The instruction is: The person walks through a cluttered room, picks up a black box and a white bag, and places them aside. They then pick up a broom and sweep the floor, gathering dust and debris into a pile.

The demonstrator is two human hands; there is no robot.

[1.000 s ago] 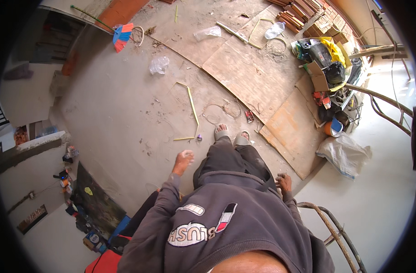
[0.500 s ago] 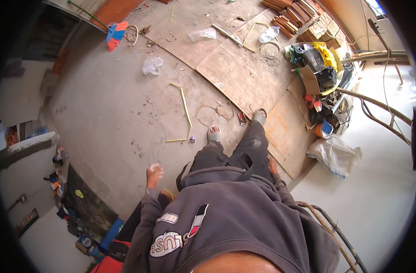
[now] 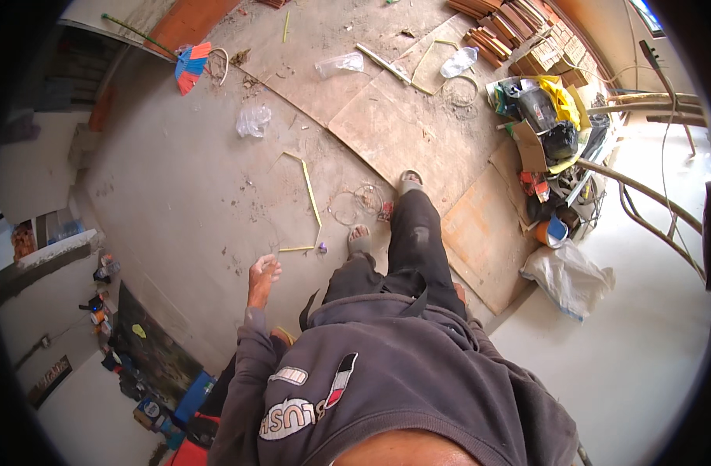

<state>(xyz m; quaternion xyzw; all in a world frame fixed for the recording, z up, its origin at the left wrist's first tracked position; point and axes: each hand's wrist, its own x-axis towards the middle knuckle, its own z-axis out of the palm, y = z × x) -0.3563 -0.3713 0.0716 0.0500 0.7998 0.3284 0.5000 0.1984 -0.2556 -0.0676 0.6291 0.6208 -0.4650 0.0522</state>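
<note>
My left hand (image 3: 264, 278) hangs out in front of my left hip, its dusty white fingers loosely bent and apart. Nothing shows in it. Beyond it on the floor lies a bent yellow strip (image 3: 312, 194), with a small purple piece (image 3: 322, 248) by its near corner. Only a sliver of my right hand (image 3: 460, 293) appears beside my right thigh; its fingers are hidden. My sandalled feet are apart, the right foot (image 3: 410, 181) farther forward, at the edge of the brown floor sheets (image 3: 418, 116). Loops of thin wire (image 3: 345, 208) lie near my feet.
At the right stand a filled cardboard box (image 3: 529, 147), an orange-and-blue bucket (image 3: 552, 231) and a white sack (image 3: 571, 281). Bent poles (image 3: 643, 184) reach in there. Clear plastic (image 3: 254, 121), a bottle (image 3: 459, 61) and a broom (image 3: 192, 66) lie ahead. Stacked brown pieces (image 3: 495, 31) are at the far right.
My left hand has swung a little forward. My right hand has gone back, mostly out of sight behind my thigh. My right foot has moved forward and left.
</note>
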